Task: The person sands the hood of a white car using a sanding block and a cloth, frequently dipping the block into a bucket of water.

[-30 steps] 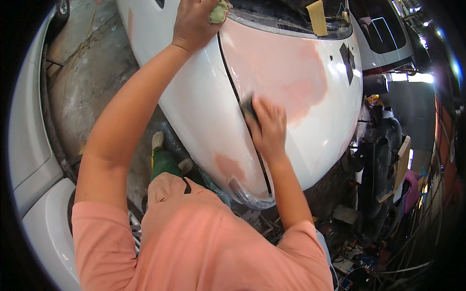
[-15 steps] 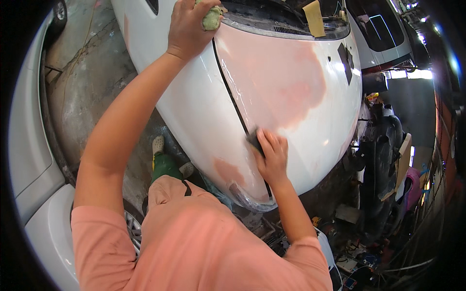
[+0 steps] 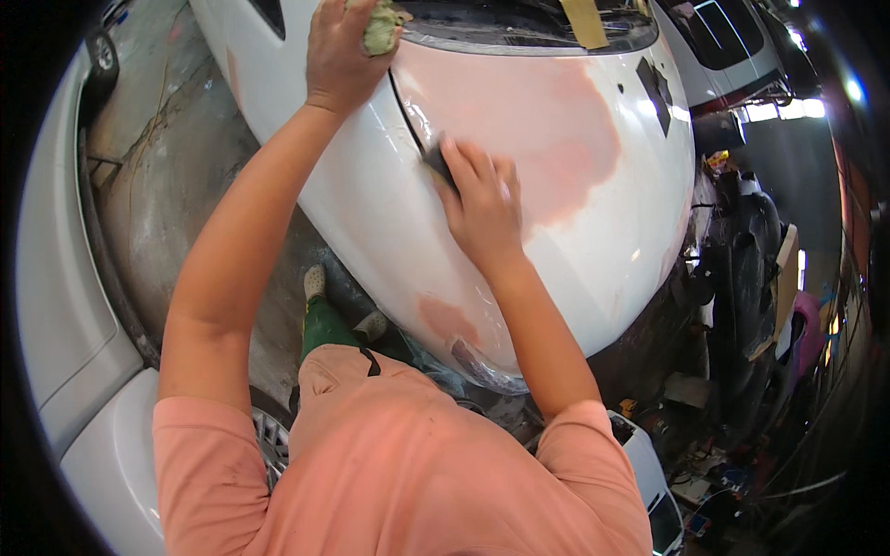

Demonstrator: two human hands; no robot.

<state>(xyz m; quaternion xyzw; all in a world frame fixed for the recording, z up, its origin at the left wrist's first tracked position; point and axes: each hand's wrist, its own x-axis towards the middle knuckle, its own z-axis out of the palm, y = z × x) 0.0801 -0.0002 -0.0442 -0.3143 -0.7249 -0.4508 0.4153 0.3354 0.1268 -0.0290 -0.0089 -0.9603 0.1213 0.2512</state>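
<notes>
My left hand (image 3: pixel 341 57) is closed around a wrinkled pale green cloth or sponge (image 3: pixel 381 28) near the windscreen's lower left corner. Lower down, my right hand (image 3: pixel 487 199) grips a dark sanding pad (image 3: pixel 436 165), pressing it on the white car hood (image 3: pixel 575 287) along its left seam. Its palm side is hidden, and the fingers are slightly blurred. A large dull pink patch (image 3: pixel 528 111) covers much of the hood, with wet shine near the seam. A smaller pink patch (image 3: pixel 447 318) shows near the front left corner.
A silver car (image 3: pixel 79 343) stands close on my left, and another car (image 3: pixel 718 56) at the far right. Clear plastic film (image 3: pixel 487 375) wraps the front corner. Black car parts (image 3: pixel 746 250) and clutter pile up on the right. Brown tape or paper (image 3: pixel 584 23) hangs over the windscreen.
My right hand has slid the pad up along the seam toward the windscreen. My left hand keeps the green cloth or sponge in nearly the same place. The view has shifted slightly.
</notes>
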